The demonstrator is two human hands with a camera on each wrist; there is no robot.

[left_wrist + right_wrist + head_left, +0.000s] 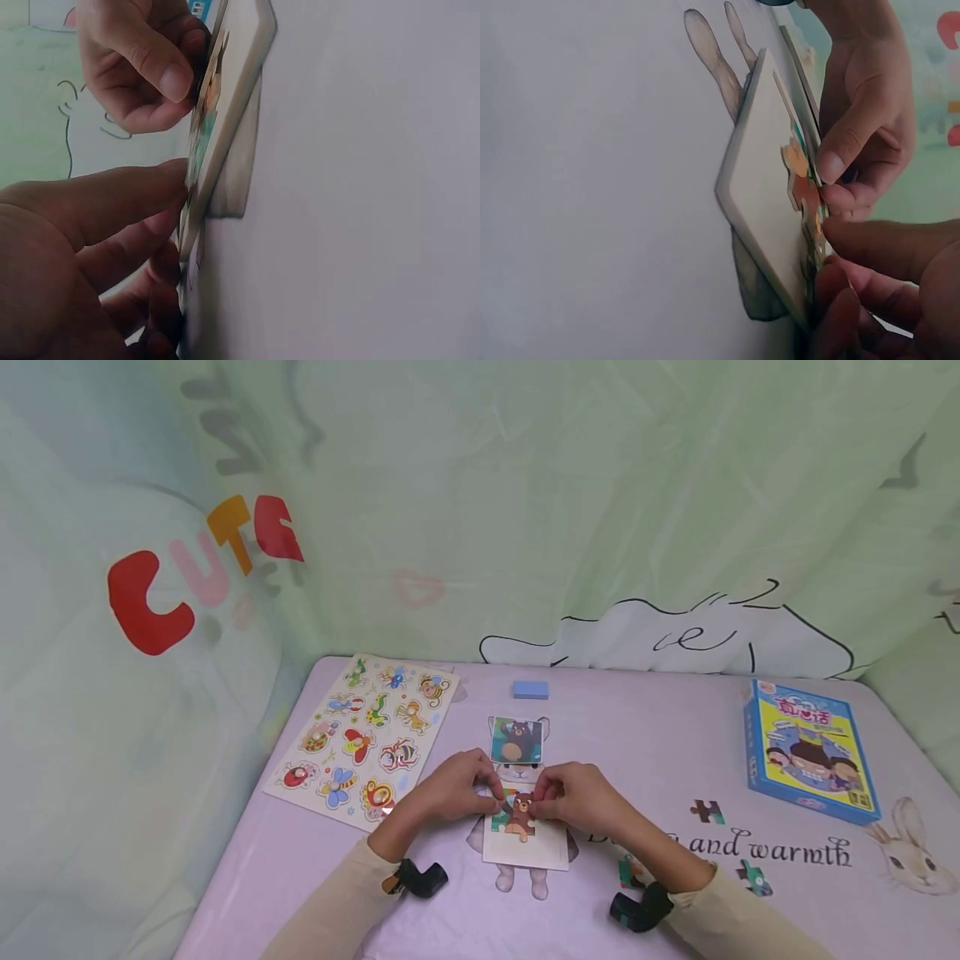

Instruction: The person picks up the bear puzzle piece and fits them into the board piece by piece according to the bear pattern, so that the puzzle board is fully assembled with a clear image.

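Note:
A pale puzzle board (542, 850) lies on the table with several joined jigsaw pieces (517, 827) on its upper left part, showing a brown bear. My left hand (459, 787) has thumb and fingertips bent at the left edge of these pieces, pinching there. From the other side my right hand (579, 795) pinches a piece by the bear's head between thumb and curled fingers. Both thumbs stay close over the board in the right wrist view, where the joined pieces (804, 187) stand slightly proud of its surface. A bear picture card (516, 741) lies just beyond the hands.
Loose jigsaw pieces (707, 812) lie to the right, one of them (630, 870) beside my right forearm. An insect peg board (360, 735) is at the left. A small blue block (530, 690) sits at the back, and a blue-yellow box (813, 752) at the right.

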